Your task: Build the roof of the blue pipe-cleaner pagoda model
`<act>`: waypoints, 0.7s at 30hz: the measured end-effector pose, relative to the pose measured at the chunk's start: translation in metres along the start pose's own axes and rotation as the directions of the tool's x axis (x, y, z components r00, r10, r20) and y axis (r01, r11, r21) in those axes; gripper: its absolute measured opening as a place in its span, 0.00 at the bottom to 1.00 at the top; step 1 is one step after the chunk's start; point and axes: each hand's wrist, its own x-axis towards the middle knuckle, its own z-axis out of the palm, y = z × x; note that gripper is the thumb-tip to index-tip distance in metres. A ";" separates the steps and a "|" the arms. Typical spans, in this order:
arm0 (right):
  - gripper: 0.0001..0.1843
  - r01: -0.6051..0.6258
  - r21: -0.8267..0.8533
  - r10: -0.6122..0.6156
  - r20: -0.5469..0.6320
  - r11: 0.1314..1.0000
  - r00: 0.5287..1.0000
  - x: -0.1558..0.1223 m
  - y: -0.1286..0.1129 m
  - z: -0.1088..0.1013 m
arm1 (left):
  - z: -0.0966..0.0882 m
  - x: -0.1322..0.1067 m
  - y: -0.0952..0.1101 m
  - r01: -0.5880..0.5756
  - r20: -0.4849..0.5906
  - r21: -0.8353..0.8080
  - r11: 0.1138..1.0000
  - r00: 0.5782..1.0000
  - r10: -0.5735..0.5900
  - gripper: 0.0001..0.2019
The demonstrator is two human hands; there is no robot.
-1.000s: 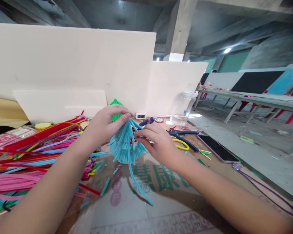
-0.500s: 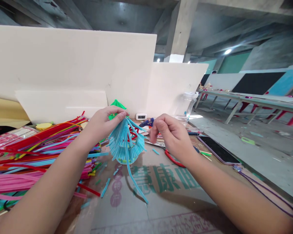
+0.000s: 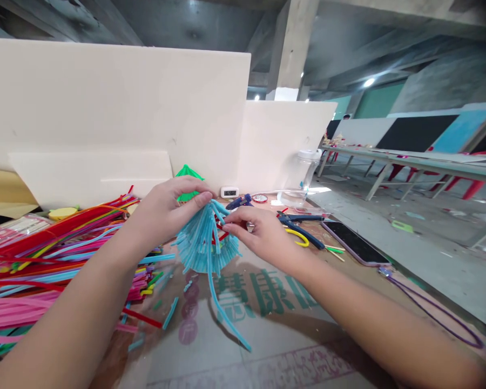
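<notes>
A light-blue cone-shaped piece [image 3: 198,243] made of many pipe cleaners stands on the table, with red pipe cleaner showing inside it. My left hand [image 3: 174,208] is closed at its top, thumb and finger pinching the peak. On its right side my right hand [image 3: 253,227] pinches a light-blue pipe cleaner strand near the peak. One long light-blue pipe cleaner [image 3: 222,310] hangs from the cone and curves onto the table toward me. A green pointed piece [image 3: 189,175] stands behind my left hand, partly hidden.
Piles of coloured pipe cleaners [image 3: 56,265] lie on the left. To the right are pliers [image 3: 308,227], a yellow handle [image 3: 297,236] and a phone [image 3: 354,243] with a cord. A small white clock [image 3: 229,192] and a clear jar [image 3: 302,175] stand before white boards [image 3: 117,108].
My right hand has moved left to the cone and now pinches a strand. The red-handled scissors that showed by it are out of sight. My left hand keeps its hold on the peak.
</notes>
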 end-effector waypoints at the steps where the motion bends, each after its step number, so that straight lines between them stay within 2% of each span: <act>1: 0.06 -0.005 0.007 0.005 -0.005 1.000 1.000 0.000 0.000 0.000 | 0.000 0.000 0.000 -0.001 0.002 0.006 1.000 1.000 0.001 0.16; 5: 0.07 -0.043 0.009 0.043 -0.029 0.999 0.999 0.002 0.002 -0.005 | 0.001 0.001 -0.008 0.043 -0.022 0.002 0.999 0.999 -0.043 0.16; 10: 0.15 -0.080 -0.033 0.078 -0.054 0.996 0.996 0.007 0.011 -0.015 | 0.002 0.005 -0.026 0.129 -0.028 -0.060 0.990 0.991 -0.131 0.17; 14: 0.19 -0.091 -0.053 0.092 0.027 0.994 0.995 0.007 0.019 -0.012 | 0.002 0.006 -0.031 0.170 -0.022 -0.080 0.982 0.985 -0.172 0.19; 16: 0.15 -0.090 -0.036 0.092 0.074 0.995 0.993 0.006 0.021 -0.008 | 0.002 0.006 -0.030 0.172 -0.026 -0.073 0.982 0.984 -0.174 0.19; 19: 0.05 -0.071 0.004 0.071 0.075 0.997 0.995 0.004 0.019 -0.004 | 0.002 0.006 -0.030 0.177 -0.030 -0.061 0.982 0.983 -0.179 0.19; 21: 0.04 -0.077 0.019 0.075 0.078 0.997 0.994 0.003 0.017 -0.004 | 0.002 0.006 -0.030 0.170 -0.032 -0.056 0.984 0.985 -0.172 0.19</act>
